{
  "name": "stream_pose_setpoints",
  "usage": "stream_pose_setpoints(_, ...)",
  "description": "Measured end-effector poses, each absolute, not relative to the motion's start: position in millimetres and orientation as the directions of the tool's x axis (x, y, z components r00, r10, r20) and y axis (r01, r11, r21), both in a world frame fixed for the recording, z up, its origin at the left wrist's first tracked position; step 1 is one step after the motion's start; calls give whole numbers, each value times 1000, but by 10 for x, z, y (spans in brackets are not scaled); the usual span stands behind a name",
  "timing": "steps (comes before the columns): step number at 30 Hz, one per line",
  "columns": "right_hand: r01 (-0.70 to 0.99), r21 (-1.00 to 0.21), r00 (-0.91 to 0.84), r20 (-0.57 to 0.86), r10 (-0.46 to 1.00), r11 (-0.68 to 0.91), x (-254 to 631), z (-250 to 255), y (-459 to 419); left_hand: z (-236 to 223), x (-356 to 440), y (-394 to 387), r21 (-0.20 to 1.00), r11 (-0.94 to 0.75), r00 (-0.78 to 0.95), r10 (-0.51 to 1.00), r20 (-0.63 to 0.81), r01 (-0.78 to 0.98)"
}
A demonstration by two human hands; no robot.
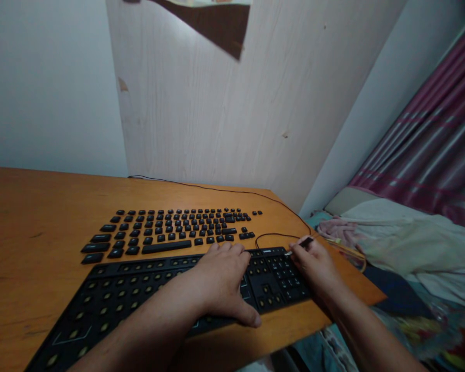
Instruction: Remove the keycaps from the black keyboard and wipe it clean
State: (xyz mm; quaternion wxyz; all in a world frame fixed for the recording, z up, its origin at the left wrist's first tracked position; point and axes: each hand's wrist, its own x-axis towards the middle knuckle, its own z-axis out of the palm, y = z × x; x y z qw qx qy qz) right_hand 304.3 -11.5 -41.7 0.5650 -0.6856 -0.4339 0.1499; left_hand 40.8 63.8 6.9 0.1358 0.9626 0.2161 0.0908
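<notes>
With left hand point(223, 279) spread wide, rests on the keyboard point(264, 281) on the desk point(42, 217) and, with right hand point(313, 262) pinched closed, grips a slim tool point(306, 242) at its number pad point(289, 276) (loose keycaps point(184, 224) in rows beyond).

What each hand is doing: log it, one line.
left hand: spread, on keyboard | right hand: holding thin tool, tip at number pad | loose keycaps: laid in rows on table, beyond keyboard
</notes>
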Motion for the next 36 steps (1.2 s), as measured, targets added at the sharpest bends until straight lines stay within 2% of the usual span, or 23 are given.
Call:
stream_pose_setpoints(11, 425, -897, 536, 358, 764, 122, 2911, -227, -126, 117, 403, 626, 341, -858, 890, 443, 109, 385)
stream_pose_setpoints(17, 481, -859, 471, 421, 775, 173, 2638, -25, -73, 106, 447, 627, 378, -829, 835, 509, 206, 412)
stream_pose_setpoints(19, 487, -854, 449, 423, 787, 181, 2528, 38, -60, 108, 468, 629, 434, -814, 811, 524, 261, 386)
stream_pose_setpoints(22, 494, -847, 413, 426, 805, 195, 2374, 113, -48, 91, 519, 643, 611, -734, 770, 563, 301, 298)
stream_pose_setpoints(25, 482, -845, 384, 443, 810, 234, 2247, 146, -32, 55, 587, 670, 810, -564, 751, 602, 272, 159)
stream_pose_setpoints(27, 476, -838, 365, 463, 808, 265, 2181, 146, -15, 41, 627, 688, 895, -442, 742, 621, 251, 67)
stream_pose_setpoints(31, 501, -816, 342, 492, 801, 287, 2100, 118, 18, 68, 663, 707, 956, -293, 694, 683, 227, -25)
stream_pose_setpoints(36, 442, -842, 322, 470, 822, 308, 2058, 96, 32, 101, 670, 710, 981, -179, 654, 734, 182, -72)
